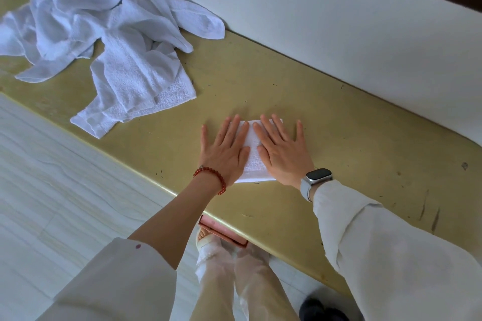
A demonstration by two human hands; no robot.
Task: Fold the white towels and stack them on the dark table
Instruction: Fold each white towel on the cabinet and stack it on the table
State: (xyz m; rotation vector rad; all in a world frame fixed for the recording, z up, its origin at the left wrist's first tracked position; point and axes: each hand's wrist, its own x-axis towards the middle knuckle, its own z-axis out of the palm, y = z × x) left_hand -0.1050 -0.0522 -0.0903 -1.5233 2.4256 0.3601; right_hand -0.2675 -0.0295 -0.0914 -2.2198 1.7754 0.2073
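Both hands (224, 151) (283, 150) press flat on the folded towel (254, 161).

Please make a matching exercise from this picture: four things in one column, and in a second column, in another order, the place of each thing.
Things:
1. small folded white towel
2. heap of crumpled white towels
3. red bead bracelet
4. silver smartwatch with grey strap

Places:
A. on the right wrist
B. far left part of the yellowish table
C. under both flat hands
D. on the left wrist

Pairs: 1-C, 2-B, 3-D, 4-A
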